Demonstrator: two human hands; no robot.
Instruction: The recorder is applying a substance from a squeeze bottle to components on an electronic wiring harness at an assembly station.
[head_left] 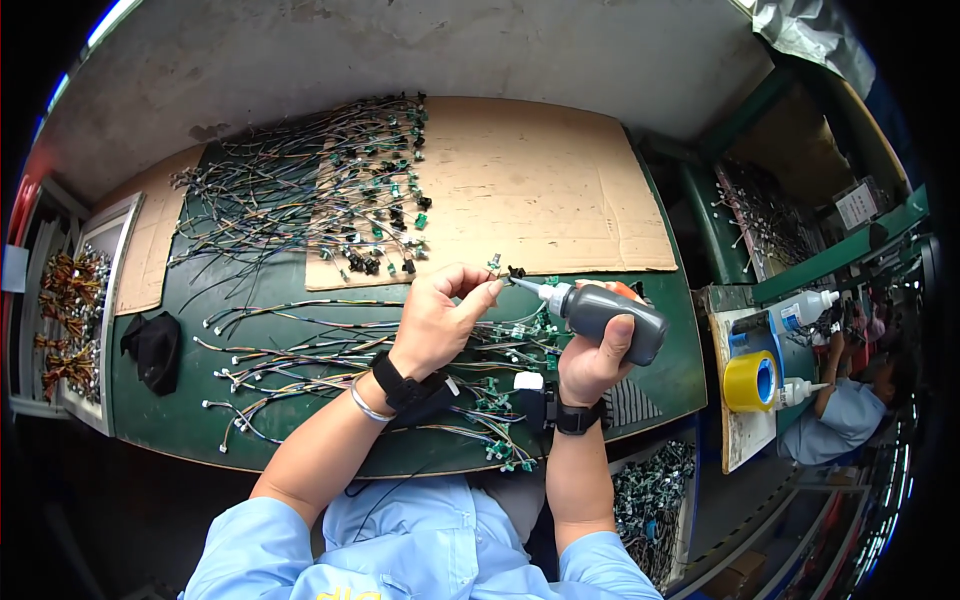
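On the workbench (640, 390), far harnesses (240, 180) lie across the left end of a cardboard sheet (540, 190); nearer harnesses (500, 352) lie before it, partly beneath the left hand (440, 318). A bottle (625, 322) is in the right hand (592, 368). A tray (118, 300) (wire bundles (72, 320) lie inside) stands left of the bench. Rightward, a tape roll (742, 382) sits on a side table (742, 455).

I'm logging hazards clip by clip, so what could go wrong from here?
The bottle in the right hand has its nozzle close to the left hand's fingertips, so a hard squeeze might get its contents on the skin.

Drips could also land on the wire harnesses below.

Those harnesses lie under the forearms, so a wristband might snag and drag one.
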